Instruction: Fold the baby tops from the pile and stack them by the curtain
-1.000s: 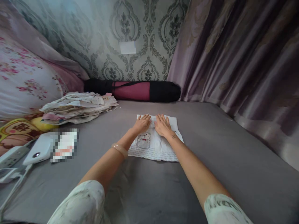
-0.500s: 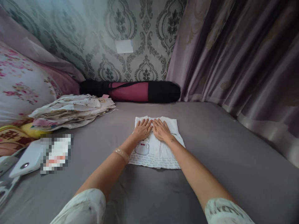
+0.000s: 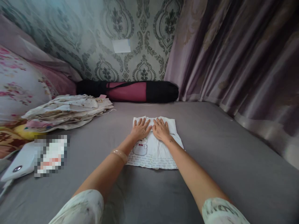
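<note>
A white printed cloth garment [image 3: 161, 155] lies folded on the grey sheet, with a cartoon figure on its left part and rows of lettering along the near edge. Flat on its upper left part rests my left hand [image 3: 141, 129], fingers spread. My right hand [image 3: 161, 129] lies palm down just beside it on the upper middle, fingers extended. Both hands touch the cloth without gripping it. They cover part of the garment's top and of the figure. A pale bangle [image 3: 119, 155] circles my left wrist.
At the left a pile of crumpled clothes [image 3: 70, 112] lies near a floral pillow [image 3: 18, 87]. A white device [image 3: 23, 161] and a blurred-out packet [image 3: 51, 157] are closer to me. A black and maroon rolled bag [image 3: 127, 91] lies along the wall; curtains [image 3: 210, 56] hang at right.
My hands have moved slightly apart on the cloth, the left one a little leftward. The whole view has shifted a little, so the surroundings appear farther left.
</note>
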Demonstrator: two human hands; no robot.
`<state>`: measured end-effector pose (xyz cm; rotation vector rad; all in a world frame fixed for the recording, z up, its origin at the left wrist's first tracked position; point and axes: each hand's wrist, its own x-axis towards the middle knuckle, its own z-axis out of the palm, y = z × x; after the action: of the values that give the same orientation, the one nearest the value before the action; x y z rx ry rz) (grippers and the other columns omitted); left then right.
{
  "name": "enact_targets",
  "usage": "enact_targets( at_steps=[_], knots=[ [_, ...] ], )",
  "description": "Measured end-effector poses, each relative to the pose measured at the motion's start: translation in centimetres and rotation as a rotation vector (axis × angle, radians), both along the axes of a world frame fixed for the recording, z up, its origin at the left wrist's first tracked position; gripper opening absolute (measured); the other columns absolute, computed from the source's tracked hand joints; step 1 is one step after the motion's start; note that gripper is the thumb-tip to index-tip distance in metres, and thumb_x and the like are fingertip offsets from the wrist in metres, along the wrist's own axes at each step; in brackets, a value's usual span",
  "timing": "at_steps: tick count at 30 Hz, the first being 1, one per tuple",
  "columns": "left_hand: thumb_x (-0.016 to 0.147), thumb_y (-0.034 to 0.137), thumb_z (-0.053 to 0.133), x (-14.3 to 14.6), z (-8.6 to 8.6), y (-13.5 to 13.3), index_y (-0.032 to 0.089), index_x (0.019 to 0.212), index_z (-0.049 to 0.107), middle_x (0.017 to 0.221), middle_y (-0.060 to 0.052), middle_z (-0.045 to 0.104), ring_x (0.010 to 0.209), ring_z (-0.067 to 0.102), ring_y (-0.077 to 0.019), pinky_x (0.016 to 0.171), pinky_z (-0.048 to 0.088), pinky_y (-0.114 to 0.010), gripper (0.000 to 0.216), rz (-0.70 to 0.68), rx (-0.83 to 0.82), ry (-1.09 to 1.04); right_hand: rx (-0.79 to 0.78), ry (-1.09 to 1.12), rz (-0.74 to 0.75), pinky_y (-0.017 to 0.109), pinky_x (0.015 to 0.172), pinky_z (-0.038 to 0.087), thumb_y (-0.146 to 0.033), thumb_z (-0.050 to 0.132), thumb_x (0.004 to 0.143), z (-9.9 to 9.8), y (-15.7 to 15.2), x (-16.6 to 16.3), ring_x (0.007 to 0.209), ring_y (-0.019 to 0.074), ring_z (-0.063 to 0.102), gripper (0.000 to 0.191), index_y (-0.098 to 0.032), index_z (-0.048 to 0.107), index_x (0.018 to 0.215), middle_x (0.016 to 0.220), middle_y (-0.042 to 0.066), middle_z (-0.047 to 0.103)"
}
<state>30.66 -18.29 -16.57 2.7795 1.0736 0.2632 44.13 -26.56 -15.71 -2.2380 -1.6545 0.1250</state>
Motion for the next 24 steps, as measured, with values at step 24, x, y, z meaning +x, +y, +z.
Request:
enact_targets(
  at_steps=[24],
  knots=[
    [0.086,0.073,0.024,0.2,-0.1,0.1,0.005,0.149,0.026,0.154,-0.028,0.020,0.144,0.009,-0.0442,0.111,0.010,-0.061,0.093,0.237,-0.055,0.008,-0.097,0.013,-0.337,0.061,0.111,0.001,-0.048,0.034,0.092,-0.2,1.0,0.8,0.143,0.0395,0.010,0.072,-0.001,0.030,0.147,0.154,0.026,0.022]
  ],
)
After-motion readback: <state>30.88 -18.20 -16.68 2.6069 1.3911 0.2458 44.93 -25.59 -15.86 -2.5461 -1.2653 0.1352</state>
